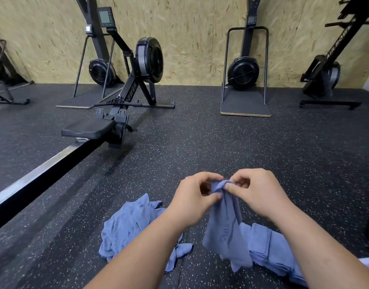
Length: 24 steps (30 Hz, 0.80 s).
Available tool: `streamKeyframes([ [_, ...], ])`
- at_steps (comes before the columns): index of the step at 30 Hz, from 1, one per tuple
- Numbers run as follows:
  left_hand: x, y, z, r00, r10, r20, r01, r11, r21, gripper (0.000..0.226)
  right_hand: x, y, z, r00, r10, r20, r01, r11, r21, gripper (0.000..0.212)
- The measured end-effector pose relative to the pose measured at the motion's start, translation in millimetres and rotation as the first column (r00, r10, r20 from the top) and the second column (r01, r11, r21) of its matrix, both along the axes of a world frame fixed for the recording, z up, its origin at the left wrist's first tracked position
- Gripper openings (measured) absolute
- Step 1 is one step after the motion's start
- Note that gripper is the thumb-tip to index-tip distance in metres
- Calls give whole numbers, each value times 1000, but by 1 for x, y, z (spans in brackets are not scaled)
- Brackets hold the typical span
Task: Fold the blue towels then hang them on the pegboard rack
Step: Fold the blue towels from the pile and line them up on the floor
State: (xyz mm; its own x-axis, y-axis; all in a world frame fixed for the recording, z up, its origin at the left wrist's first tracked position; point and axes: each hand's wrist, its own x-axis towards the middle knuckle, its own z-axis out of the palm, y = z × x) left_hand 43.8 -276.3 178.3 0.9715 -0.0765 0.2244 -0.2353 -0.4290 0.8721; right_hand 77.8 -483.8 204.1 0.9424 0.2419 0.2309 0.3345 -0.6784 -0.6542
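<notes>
Gym, rowing machine (pixel 117 97), ski ergs, speckled rubber floor (pixel 221 147)

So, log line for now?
step: fold | left hand: pinches held towel | right hand: pinches held towel | crumpled towels: floor left | stacked towels: floor right

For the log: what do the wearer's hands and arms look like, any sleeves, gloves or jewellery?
Left hand and right hand are bare: no gloves, rings or watch in view. Both forearms are uncovered as far as the frame shows. A pale cloth strip at the lower right edge may be clothing; unclear.
</notes>
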Motion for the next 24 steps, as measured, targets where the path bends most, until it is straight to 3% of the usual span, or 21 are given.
streamKeyframes([
  [5, 0, 2, 0, 996, 75, 45, -77, 997, 31, 24, 7, -6, -6, 995, 88, -35, -89, 995, -32, 16],
  [13, 4, 1, -2, 998, -11, -62, -3, 976, -218, 32, 2, -2, -6, 974, 225, -27, -226, 972, -66, 20],
  [24, 4, 4, -6, 997, -25, -68, 11, 978, -208, 22, 5, -3, -6, 964, 266, 29, -255, 946, -201, 14],
])
